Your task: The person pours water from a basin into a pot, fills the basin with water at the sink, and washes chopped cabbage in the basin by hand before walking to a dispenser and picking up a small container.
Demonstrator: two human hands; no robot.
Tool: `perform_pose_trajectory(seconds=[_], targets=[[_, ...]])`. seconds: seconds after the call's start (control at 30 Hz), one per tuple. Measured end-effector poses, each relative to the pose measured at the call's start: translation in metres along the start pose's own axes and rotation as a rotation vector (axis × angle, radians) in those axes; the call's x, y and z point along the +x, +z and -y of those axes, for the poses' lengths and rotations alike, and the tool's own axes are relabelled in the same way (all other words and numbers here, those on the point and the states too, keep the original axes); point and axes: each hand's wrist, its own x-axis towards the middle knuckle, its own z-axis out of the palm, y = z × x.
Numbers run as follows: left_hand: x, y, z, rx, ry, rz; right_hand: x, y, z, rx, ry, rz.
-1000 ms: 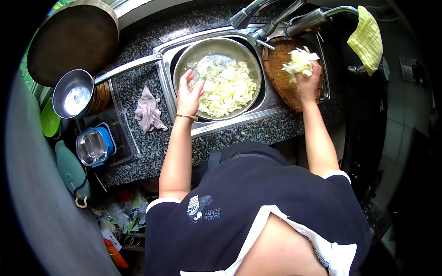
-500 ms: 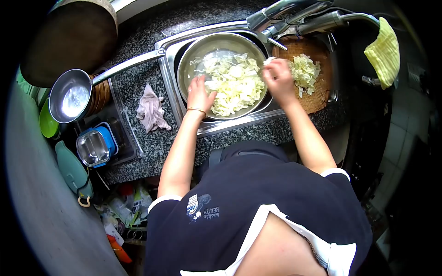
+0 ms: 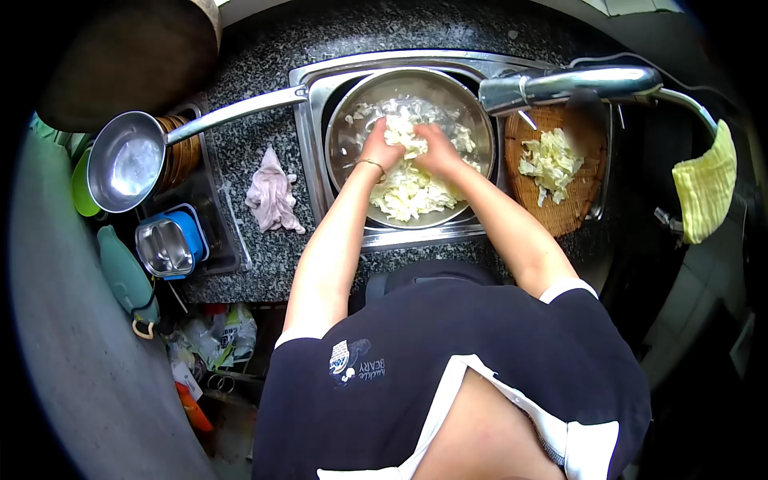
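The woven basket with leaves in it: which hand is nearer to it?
Right. The right hand is in the metal basin beside the woven basket; the left hand is there too, but farther off, beyond the right.

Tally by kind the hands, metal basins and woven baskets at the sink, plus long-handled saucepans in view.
Hands: 2, left hand and right hand
Metal basin: 1
Woven basket: 1
Long-handled saucepan: 1
Total: 5
Chopped leaves: too many to count

basin [image 3: 339, 148] in sink [image 3: 310, 152]; leaves [image 3: 412, 198] in basin | tray [image 3: 544, 218] right of basin, leaf heap [image 3: 550, 164] on it | cloth [image 3: 274, 194] on bench [image 3: 228, 164], left of sink | saucepan [image 3: 128, 158] left of cloth | lunch box [image 3: 166, 246] before saucepan
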Motion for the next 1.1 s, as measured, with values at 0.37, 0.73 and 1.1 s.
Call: perform_pose_trajectory(seconds=[0.37,0.73,1.1], targets=[[-0.017,-0.046,-0.049,0.487,0.286,-0.054,-0.014,-0.080,0.022,-0.281,-0.277,-0.094],[-0.073,0.006,-0.017,0.806,0.177,0.177,-0.041,-0.020,-0.008,-0.572,-0.137,0.160],[-0.038,-0.043,-0.018,-0.100,-0.064,0.073,-0.025,-0.082,0.015,0.592,0.300,-0.081]])
